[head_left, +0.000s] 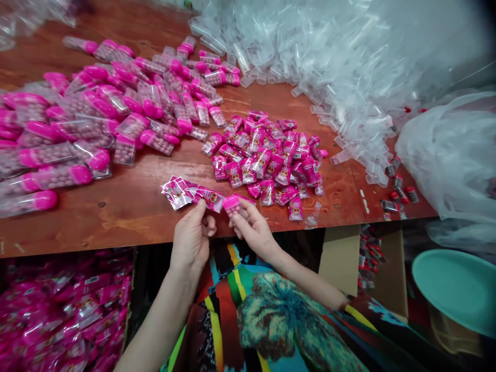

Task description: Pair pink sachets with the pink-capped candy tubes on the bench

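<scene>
My right hand [251, 227] pinches a small clear candy container [232, 204] with a pink cap and pale pink balls inside. Close by on the left, my left hand [192, 235] has its thumb and fingers closed at the edge of a pink printed wrapper sleeve [210, 197]. A fanned stack of flat pink sleeves [178, 191] lies on the table just beyond that hand. Past my hands sits a heap of wrapped candy containers [263, 155], each in a printed pink sleeve. Unwrapped, pink-capped containers [132, 124] form a large pile at the left.
Clear plastic tubes [310, 46] are heaped at the back right of the brown wooden table [147, 227]. A plastic bag [449, 155] and small red-capped containers [399, 191] lie at right. Below are a cardboard box [341, 258], a green basin [457, 289] and many wrapped pink packs [65, 310].
</scene>
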A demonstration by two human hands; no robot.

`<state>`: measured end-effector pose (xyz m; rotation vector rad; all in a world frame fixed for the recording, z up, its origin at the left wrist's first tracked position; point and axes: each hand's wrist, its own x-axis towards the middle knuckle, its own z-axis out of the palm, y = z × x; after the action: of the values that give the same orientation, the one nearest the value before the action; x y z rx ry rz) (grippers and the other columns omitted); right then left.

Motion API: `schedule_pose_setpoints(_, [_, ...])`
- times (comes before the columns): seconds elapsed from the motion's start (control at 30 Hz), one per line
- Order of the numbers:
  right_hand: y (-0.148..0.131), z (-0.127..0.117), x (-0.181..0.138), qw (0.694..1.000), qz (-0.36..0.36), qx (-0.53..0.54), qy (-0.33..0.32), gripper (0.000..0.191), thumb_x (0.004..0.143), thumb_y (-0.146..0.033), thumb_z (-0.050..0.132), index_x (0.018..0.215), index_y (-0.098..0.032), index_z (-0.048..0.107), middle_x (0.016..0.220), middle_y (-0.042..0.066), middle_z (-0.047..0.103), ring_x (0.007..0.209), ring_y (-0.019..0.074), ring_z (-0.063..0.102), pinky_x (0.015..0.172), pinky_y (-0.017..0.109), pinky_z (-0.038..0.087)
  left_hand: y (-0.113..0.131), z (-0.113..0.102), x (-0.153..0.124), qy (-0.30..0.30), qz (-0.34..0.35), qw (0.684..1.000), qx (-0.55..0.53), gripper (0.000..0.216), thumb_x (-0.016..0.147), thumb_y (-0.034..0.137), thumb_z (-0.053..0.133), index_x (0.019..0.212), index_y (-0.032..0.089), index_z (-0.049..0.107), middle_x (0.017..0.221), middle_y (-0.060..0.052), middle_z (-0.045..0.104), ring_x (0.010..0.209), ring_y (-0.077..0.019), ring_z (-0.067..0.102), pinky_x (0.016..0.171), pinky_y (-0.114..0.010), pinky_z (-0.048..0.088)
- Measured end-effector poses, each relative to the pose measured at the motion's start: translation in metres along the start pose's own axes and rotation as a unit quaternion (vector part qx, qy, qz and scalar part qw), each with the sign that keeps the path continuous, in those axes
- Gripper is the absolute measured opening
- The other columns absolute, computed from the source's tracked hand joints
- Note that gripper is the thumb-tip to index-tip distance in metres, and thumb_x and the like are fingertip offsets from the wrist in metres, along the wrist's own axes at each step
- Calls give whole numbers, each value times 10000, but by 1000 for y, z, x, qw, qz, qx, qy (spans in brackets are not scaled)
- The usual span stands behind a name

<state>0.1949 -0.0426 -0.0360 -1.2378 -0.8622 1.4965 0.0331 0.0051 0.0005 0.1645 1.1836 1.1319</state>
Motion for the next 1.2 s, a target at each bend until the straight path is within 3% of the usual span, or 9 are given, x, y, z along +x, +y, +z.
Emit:
schedule_pose_setpoints(0.33, [-1, -3, -4, 996, 38, 17, -73, 643, 1109, -583, 894, 1603, -267, 629, 1010, -7, 752, 704, 147, 608, 603, 266, 507, 0, -2, -1, -55, 6, 996, 69, 574, 744, 590, 1160, 750, 207, 733, 572, 32, 623, 509, -114, 533, 469, -220, 383])
schedule_pose_setpoints(0.47, [5, -6, -4, 996, -1, -37, -78, 645, 1164, -506, 825, 1697, -279, 543, 1098, 25, 819, 893, 202, 776, 806, 334, 663, 3, -2, -3, -96, -36, 991, 86, 544, 727, 545, 1178, 788, 179, 781, 611, 15, 657, 539, -114, 555, 486, -215, 383])
schedule_pose_setpoints(0.6, [5, -6, -8, 975, -68, -204, -51, 687, 1154, -430, 836, 1762, -288, 551, 1257, 112, 874, 1042, 279, 840, 1006, 481, 713, 0, -2, -2, -111, -75, 988, 80, 577, 718, 554, 1194, 755, 180, 756, 629, 13, 656, 561, -106, 555, 502, -206, 403])
schedule_pose_setpoints(0.67, [2, -4, -8, 977, -64, -200, -47, 692, 1155, -477, 836, 1759, -298, 550, 1203, 102, 860, 989, 276, 825, 968, 479, 713, -3, -4, -2, -118, -89, 986, 75, 579, 740, 574, 1187, 773, 182, 761, 617, 24, 634, 545, -98, 522, 493, -203, 385])
schedule_pose_setpoints(0.73, [-2, -3, -6, 992, -22, -108, -68, 683, 1169, -567, 815, 1732, -304, 530, 1067, 42, 809, 833, 224, 756, 817, 394, 677, -5, -5, -2, -131, -96, 984, 79, 589, 773, 610, 1168, 782, 188, 758, 592, 34, 602, 527, -97, 498, 491, -204, 372])
schedule_pose_setpoints(0.83, [-7, -1, -2, 991, 67, 30, -114, 716, 1165, -667, 810, 1694, -296, 502, 934, -42, 719, 593, 130, 512, 583, 271, 469, -5, -7, -4, -157, -84, 979, 99, 624, 778, 677, 1150, 782, 185, 767, 586, 18, 617, 521, -97, 494, 495, -205, 357])
schedule_pose_setpoints(0.9, [-9, 0, 0, 989, 76, 46, -115, 730, 1155, -661, 837, 1687, -291, 500, 929, -55, 701, 598, 122, 494, 584, 262, 434, -3, -6, -6, -169, -70, 976, 119, 649, 748, 700, 1158, 766, 178, 772, 581, 8, 629, 513, -89, 470, 489, -206, 333])
schedule_pose_setpoints(1.03, [-7, -1, 0, 997, 14, 0, -81, 773, 1116, -591, 922, 1690, -293, 497, 1019, -19, 749, 854, 179, 713, 783, 311, 570, 2, -3, -5, -151, -54, 979, 128, 696, 687, 713, 1188, 718, 192, 727, 535, 45, 552, 509, -80, 424, 482, -202, 309])
schedule_pose_setpoints(1.2, [-8, 1, 2, 983, 78, 75, -146, 785, 1157, -713, 822, 1675, -265, 438, 804, -98, 686, 535, 127, 496, 561, 268, 410, -1, -3, -3, -175, -61, 974, 132, 760, 705, 836, 1138, 706, 207, 713, 521, 33, 543, 513, -109, 476, 497, -217, 365])
